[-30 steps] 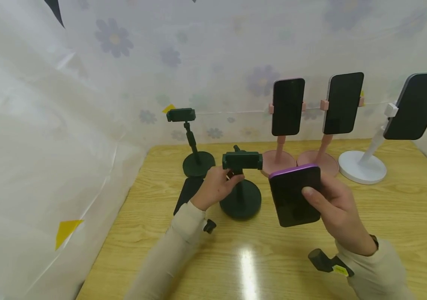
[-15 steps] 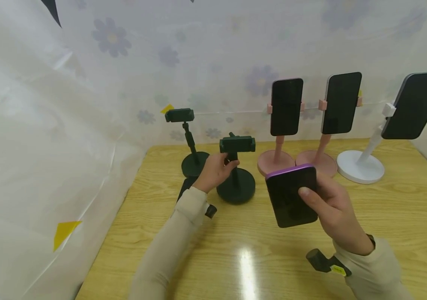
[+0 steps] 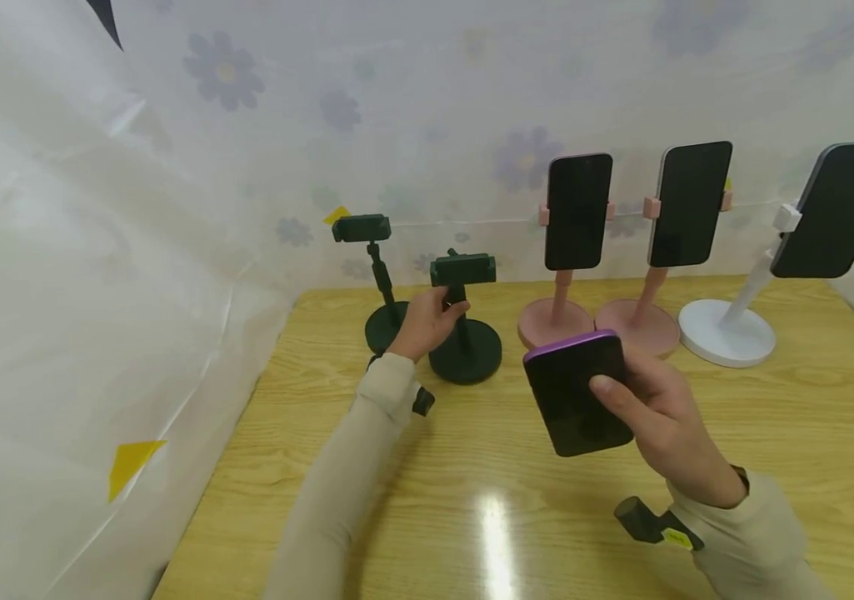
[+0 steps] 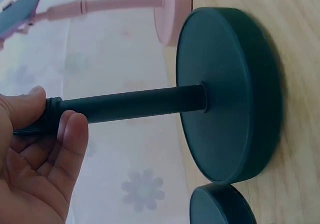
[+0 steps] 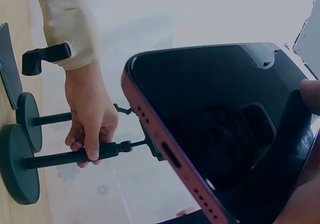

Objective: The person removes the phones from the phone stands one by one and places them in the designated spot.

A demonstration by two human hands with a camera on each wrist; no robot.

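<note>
Left hand [image 3: 425,325] grips a dark green stand [image 3: 464,340]; right hand [image 3: 670,427] holds a phone [image 3: 571,400].
The phone has a black screen and purple, perhaps pinkish, rim; the stand, a round base.

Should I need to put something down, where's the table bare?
Front middle of the table, between the sleeves, and the right side, in front of the white stand. Crowded: the back, with green stands and pink stands.

Here, a wood-grain table [image 3: 546,517] is bearing two green stands [image 3: 466,354], two pink stands [image 3: 556,323], a white stand [image 3: 726,333] and a dark slab [image 5: 8,67].
</note>
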